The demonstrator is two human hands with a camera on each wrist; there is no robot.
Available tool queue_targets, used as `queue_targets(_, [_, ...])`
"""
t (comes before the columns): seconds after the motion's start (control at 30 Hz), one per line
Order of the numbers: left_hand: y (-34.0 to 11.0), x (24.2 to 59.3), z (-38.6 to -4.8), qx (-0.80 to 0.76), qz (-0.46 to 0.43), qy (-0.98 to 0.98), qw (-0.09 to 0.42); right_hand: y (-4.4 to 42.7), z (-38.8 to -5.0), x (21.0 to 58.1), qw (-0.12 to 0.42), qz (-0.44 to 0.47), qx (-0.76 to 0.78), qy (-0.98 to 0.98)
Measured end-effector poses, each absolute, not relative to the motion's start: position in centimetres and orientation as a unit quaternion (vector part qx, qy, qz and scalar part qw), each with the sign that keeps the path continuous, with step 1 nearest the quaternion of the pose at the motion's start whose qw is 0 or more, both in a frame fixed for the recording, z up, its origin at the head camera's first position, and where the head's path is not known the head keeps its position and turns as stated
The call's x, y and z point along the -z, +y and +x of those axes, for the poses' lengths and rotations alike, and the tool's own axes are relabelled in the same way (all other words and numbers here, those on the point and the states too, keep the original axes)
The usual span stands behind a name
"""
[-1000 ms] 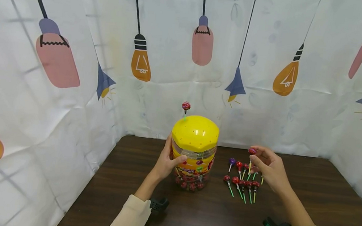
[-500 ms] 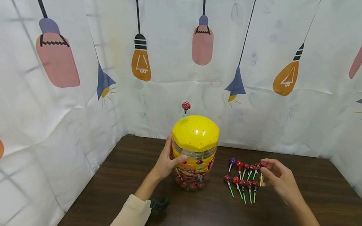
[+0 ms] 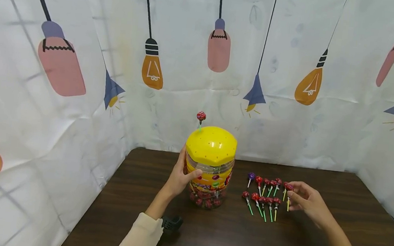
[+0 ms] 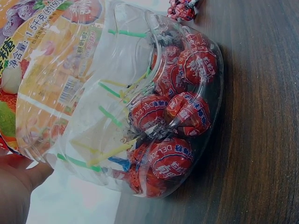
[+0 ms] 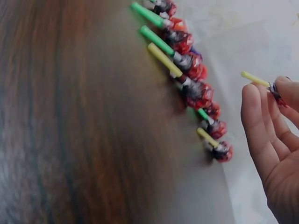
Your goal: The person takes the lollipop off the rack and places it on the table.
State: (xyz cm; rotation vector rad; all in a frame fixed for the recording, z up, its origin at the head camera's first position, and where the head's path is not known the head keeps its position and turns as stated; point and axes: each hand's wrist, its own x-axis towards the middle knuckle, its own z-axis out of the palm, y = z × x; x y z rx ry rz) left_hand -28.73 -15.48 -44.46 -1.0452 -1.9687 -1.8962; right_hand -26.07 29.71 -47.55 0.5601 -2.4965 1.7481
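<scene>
My left hand (image 3: 179, 178) grips the side of a clear plastic candy jar (image 3: 211, 180) with a yellow lid (image 3: 212, 145), thumb across its printed label. Inside, red-wrapped lollipops (image 4: 170, 158) lie at the bottom in the left wrist view. One lollipop (image 3: 201, 116) stands upright in the lid, its stick in the left rear part. To the right, my right hand (image 3: 308, 203) pinches a red lollipop by its head, its yellow stick (image 5: 256, 78) showing in the right wrist view. That hand is at the right end of the back row of lollipops.
Two rows of lollipops lie on the dark wooden table (image 3: 235, 241), right of the jar. A purple lollipop (image 3: 251, 176) begins the back row; the front row includes a red lollipop (image 3: 255, 197). A white lamp-print cloth (image 3: 184, 110) hangs behind the table.
My right hand has moved right and down with its lollipop, from above the back row to the row's right end. The left hand keeps its grip on the jar.
</scene>
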Motion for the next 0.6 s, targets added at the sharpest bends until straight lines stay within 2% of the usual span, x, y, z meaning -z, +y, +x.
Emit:
queue_targets(0.4, [-15.5,44.5,-28.8,0.639,-0.357,-0.672,0.109,30.8,-27.0,49.0,-0.127,0.16,-0.537,-0.819])
queue_targets(0.6, [-15.4,44.4,-28.8,0.641,-0.344,-0.678,0.106,30.9,-27.0,49.1,-0.148,0.149,-0.532,-0.82])
